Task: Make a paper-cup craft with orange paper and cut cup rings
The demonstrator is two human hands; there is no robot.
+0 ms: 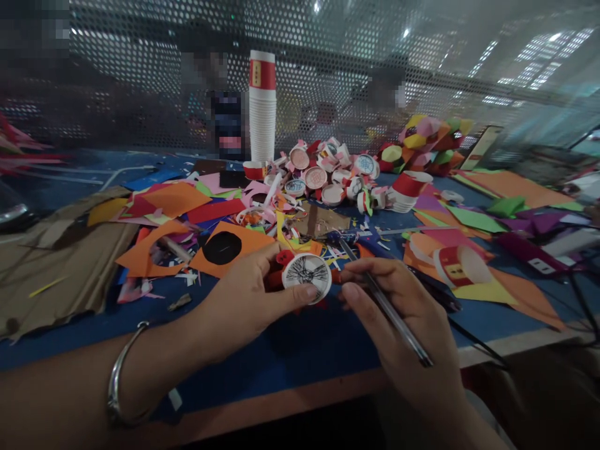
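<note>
Held over the blue table's front part is a small paper cup [305, 272], its white round bottom facing me and covered in black drawn lines. My left hand [253, 287] grips it, thumb pressed on the white face, and red pieces show at its sides. A pen [391, 315] with a clear barrel lies between the thumb and fingers of my right hand [403, 312], just right of the cup. Its back end points toward me, and its tip is hard to make out. Behind both hands lie an orange sheet [255, 240] and paper scraps.
A tall stack of paper cups [262, 119] stands at the back beside a heap of decorated cup pieces [315, 177]. Cardboard [56, 269] covers the left side. Coloured paper, a cut cup ring [462, 265] and a dark cable [478, 344] lie right. A perforated screen [300, 37] rises behind.
</note>
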